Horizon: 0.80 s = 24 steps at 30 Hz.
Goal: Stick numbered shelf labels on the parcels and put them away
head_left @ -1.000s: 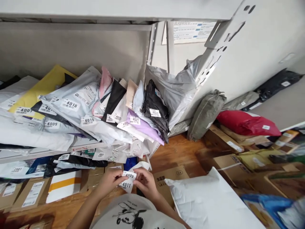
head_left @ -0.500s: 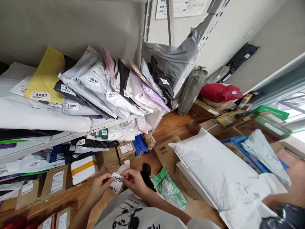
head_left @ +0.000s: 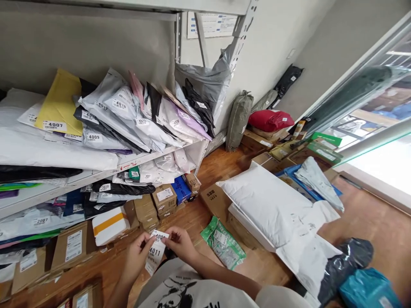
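My left hand and my right hand are held low in front of my chest. Both pinch a strip of white number stickers; the one in the middle reads 4011. The left hand grips the strip's left edge, the right hand its upper right corner. Above them a shelf carries a leaning row of numbered mailer bags in grey, yellow, pink, black and lilac.
Cardboard boxes and more bags fill the space under the shelf. On the wooden floor lie a green-printed packet, big white bags, a black bag and a teal one. Boxes and a red bag line the wall; a glass door is at right.
The view has swung right and pulled back, bringing the floor, the white bags and the glass door into sight. Both hands have kept hold of the sticker strip.
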Tool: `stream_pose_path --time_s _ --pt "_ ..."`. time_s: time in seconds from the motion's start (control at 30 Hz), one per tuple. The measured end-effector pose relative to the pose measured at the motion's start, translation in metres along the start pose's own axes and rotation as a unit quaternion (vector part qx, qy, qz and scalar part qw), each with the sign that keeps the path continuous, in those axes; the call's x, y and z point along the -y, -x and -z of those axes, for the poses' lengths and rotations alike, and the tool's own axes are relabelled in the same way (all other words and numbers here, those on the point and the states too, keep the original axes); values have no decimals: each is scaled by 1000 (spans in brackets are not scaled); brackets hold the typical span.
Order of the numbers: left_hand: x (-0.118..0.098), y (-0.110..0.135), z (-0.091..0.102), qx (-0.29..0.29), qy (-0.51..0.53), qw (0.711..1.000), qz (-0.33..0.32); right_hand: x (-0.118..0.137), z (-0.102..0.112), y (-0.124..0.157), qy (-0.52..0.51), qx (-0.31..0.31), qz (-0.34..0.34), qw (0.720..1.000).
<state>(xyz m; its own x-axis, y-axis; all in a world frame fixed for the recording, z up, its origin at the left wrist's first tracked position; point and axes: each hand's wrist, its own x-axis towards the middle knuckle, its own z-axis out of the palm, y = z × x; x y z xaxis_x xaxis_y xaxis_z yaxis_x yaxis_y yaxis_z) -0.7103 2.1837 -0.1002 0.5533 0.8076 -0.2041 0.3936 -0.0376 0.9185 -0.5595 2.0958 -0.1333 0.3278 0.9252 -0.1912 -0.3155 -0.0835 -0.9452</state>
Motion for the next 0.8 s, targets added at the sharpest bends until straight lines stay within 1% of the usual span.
stream_pose_path --time_s 0.1,0.17,0.2,0.23,0.27,0.33,0.37,0.4,0.43,0.5,0.53,0.57,0.6,0.7,0.73,0.8 --pt "10 5 -30 -64 -33 997 3 -19 9 9 -36 -54 -11 998" --pt "17 2 -54 -89 -45 995 5 -31 20 13 -63 -112 -13 992" --pt "20 -1 -66 -89 -47 995 7 -37 27 14 -73 -144 -11 987" --pt "23 -5 -78 -75 -44 996 7 -42 35 13 -80 -179 -5 981" --pt "24 -11 -88 -49 -35 998 7 -46 44 12 -82 -213 3 974" --pt "25 -27 -107 18 -8 1000 14 -51 63 5 -66 -268 22 961" --pt "24 -38 -115 46 2 999 18 -52 72 0 -52 -285 32 956" --pt "24 -50 -121 60 4 998 21 -53 81 -8 -36 -297 42 953" --pt "23 -63 -127 57 -5 998 22 -52 90 -19 -21 -300 51 952" --pt "21 -93 -135 25 -44 999 13 -51 107 -49 0 -298 68 952" --pt "21 -108 -138 16 -67 998 4 -49 116 -68 4 -305 77 949" --pt "22 -124 -141 21 -91 996 -4 -48 126 -91 5 -319 83 944" --pt "23 -139 -143 43 -118 992 -10 -45 137 -116 3 -340 88 936" --pt "29 -183 -147 156 -212 965 -22 -38 176 -204 -14 -392 88 916" --pt "32 -196 -147 185 -237 953 -23 -36 189 -235 -17 -393 85 915" --pt "38 -222 -145 217 -261 941 -11 -33 211 -297 -11 -381 77 921"
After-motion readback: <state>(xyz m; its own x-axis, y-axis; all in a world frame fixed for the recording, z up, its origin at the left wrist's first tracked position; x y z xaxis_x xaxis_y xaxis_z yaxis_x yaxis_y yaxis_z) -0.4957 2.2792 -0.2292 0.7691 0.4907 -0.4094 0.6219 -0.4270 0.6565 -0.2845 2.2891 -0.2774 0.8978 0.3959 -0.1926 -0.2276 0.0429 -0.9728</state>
